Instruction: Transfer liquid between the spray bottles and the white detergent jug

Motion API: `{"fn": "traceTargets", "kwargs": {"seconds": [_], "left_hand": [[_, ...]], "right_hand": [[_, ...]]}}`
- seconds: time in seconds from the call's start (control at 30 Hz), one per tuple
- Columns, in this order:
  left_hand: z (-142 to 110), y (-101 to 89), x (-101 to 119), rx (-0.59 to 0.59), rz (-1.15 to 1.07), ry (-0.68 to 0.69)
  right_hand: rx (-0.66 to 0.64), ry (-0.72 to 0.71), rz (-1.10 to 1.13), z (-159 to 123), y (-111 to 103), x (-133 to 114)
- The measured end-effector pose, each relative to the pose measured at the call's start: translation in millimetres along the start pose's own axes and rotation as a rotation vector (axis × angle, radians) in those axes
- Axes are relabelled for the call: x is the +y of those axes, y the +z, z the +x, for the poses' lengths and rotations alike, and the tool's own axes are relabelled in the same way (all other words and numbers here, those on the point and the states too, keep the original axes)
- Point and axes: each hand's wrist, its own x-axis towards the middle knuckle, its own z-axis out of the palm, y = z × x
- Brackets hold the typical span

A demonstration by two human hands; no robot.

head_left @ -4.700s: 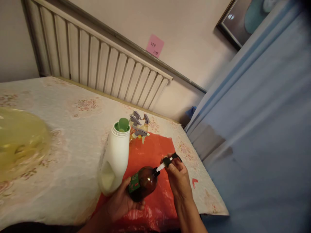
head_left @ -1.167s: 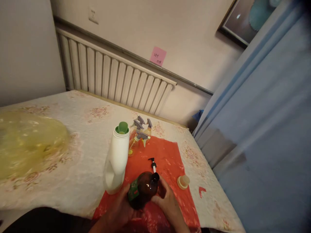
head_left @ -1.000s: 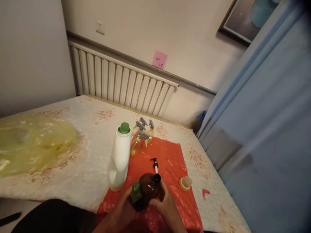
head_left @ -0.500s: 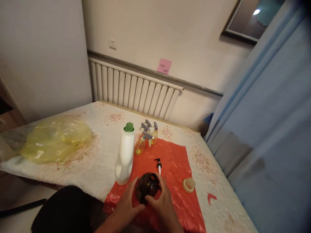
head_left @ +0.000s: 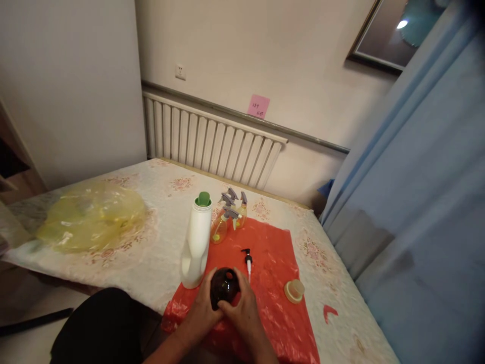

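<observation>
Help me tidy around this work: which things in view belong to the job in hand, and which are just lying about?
Likely in use:
- dark bottle, in left hand and right hand
- black pump
- white jug
- pale cap
- red plastic sheet
- perhaps the spray bottles

Seemingly lying about:
- yellow plastic
- red scrap
</observation>
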Motion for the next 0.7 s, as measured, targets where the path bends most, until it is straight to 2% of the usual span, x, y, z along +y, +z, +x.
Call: {"fn": "traceTargets", "kwargs": {"seconds": [0.27,0.7], "left_hand": [[-4.9,-0.5,-6.0,0.024,0.026,-0.071],[-8.2,-2.5,-5.2,0.013,0.113,-0.069]], "right_hand": [[-0.057,0.07,-0.015,-1.5,8.6,5.8],[-0.127,0.066,0.048,-1.0,8.4,4.7]]}}
